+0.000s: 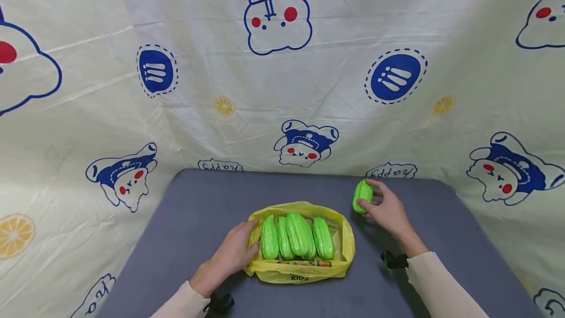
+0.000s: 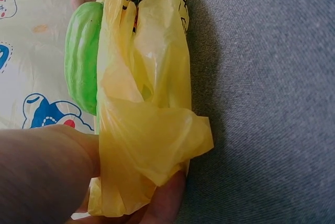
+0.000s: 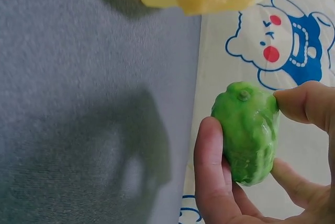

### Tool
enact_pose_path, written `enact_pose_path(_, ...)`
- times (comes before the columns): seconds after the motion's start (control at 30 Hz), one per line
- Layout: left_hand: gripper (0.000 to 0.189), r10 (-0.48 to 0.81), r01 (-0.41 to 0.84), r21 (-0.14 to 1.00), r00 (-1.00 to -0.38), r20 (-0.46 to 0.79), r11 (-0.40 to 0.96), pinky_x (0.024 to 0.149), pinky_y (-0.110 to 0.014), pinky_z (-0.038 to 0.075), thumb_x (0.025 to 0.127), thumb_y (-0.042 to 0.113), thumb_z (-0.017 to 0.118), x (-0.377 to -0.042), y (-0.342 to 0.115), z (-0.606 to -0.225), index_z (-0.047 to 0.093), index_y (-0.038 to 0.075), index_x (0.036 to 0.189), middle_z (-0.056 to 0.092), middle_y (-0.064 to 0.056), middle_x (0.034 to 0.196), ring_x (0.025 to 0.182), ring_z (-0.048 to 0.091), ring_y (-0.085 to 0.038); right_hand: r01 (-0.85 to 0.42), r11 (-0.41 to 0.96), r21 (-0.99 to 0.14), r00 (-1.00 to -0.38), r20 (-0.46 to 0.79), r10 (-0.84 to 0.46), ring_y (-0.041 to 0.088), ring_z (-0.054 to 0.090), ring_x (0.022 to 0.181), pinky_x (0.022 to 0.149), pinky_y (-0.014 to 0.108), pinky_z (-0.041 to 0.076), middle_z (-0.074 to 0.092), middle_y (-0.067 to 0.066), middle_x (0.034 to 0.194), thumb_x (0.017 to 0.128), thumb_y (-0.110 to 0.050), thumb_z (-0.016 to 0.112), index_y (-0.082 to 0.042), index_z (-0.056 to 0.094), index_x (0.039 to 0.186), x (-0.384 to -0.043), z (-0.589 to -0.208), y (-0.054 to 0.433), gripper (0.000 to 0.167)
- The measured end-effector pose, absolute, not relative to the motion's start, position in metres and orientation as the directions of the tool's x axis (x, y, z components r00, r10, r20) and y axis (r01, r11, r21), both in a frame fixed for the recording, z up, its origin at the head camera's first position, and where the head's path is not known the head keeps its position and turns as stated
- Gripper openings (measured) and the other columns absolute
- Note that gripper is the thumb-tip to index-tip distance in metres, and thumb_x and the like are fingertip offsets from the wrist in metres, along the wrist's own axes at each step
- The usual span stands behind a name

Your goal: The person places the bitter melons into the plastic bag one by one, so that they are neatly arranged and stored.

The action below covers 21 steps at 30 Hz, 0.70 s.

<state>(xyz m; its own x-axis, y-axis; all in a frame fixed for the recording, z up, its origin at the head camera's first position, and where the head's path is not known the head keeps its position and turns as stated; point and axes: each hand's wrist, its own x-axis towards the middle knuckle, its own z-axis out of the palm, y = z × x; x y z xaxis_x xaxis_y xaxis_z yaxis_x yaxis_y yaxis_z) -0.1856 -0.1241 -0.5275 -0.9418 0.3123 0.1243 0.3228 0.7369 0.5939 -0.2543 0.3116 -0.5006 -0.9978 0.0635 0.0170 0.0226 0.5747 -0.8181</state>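
A yellow plastic bag (image 1: 304,275) lies with its mouth spread wide, and several ridged green gourds (image 1: 270,239) sit side by side in it. At its left end my left hand (image 1: 236,249) grips the rim, thumb on the inner side; in the left wrist view a finger (image 2: 168,198) curls round the crumpled bag (image 2: 152,135). Off to the right, beyond the bag's far right corner, my right hand (image 1: 388,212) holds one green gourd (image 1: 363,196) above the table. The right wrist view shows this gourd (image 3: 246,135) pinched between thumb and fingers, its stem nub visible.
The grey table (image 1: 212,195) carries the bag near its middle. A pale printed sheet (image 1: 198,72) hangs behind the table's far edge and drops down both sides. Each wrist wears a black strap-on device (image 1: 395,260).
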Motion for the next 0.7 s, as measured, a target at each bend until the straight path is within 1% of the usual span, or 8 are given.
enact_pose_path(0.1,0.061,0.312,0.328,0.586,-0.941,0.133,0.741,0.114,-0.067,0.06,0.102,0.002,0.079,-0.186,-0.124,-0.528,0.062,-0.008,0.16,0.074,-0.031,0.144,0.133,0.073,-0.053,0.009,0.589,-0.808,-0.999,0.023,0.047,0.045,0.081,0.122,0.083,0.043,0.074,0.048,0.044,0.169,0.111,-0.021,0.08,-0.008,0.034,0.183,-0.25,-0.496,0.309,0.086)
enact_pose_path(0.23,0.061,0.311,0.327,0.581,-0.941,0.131,0.745,0.115,-0.066,0.06,0.102,0.002,0.079,-0.187,-0.124,-0.528,0.062,-0.008,0.16,0.074,-0.031,0.145,0.135,0.073,-0.052,0.007,0.606,-0.796,-0.999,0.017,0.034,0.036,0.083,0.111,0.082,0.043,0.074,0.048,0.043,0.169,0.111,-0.022,0.08,-0.01,0.034,0.183,-0.245,-0.494,0.305,0.086)
enact_pose_path(0.33,0.061,0.312,0.325,0.583,-0.942,0.126,0.745,0.116,-0.067,0.06,0.103,0.002,0.079,-0.187,-0.124,-0.527,0.062,-0.008,0.16,0.073,-0.031,0.146,0.135,0.072,-0.053,0.001,0.614,-0.789,-1.0,0.017,0.023,0.031,0.084,0.108,0.082,0.042,0.073,0.049,0.042,0.169,0.112,-0.022,0.08,-0.01,0.035,0.183,-0.241,-0.494,0.303,0.085)
enact_pose_path(0.53,0.061,0.313,0.322,0.582,-0.942,0.119,0.747,0.113,-0.066,0.06,0.102,0.002,0.079,-0.187,-0.124,-0.528,0.062,-0.007,0.16,0.074,-0.03,0.144,0.133,0.073,-0.052,-0.008,0.618,-0.786,-1.0,0.018,0.011,0.03,0.084,0.107,0.08,0.042,0.073,0.05,0.041,0.169,0.112,-0.023,0.08,-0.01,0.037,0.182,-0.232,-0.492,0.298,0.083)
enact_pose_path(0.7,0.061,0.316,0.327,0.583,-0.941,0.125,0.744,0.114,-0.067,0.06,0.101,0.002,0.079,-0.185,-0.124,-0.528,0.062,-0.008,0.159,0.074,-0.031,0.144,0.133,0.073,-0.052,-0.024,0.612,-0.79,-1.0,0.023,-0.01,0.034,0.083,0.111,0.081,0.043,0.073,0.05,0.04,0.168,0.112,-0.024,0.08,-0.011,0.037,0.181,-0.225,-0.492,0.293,0.083)
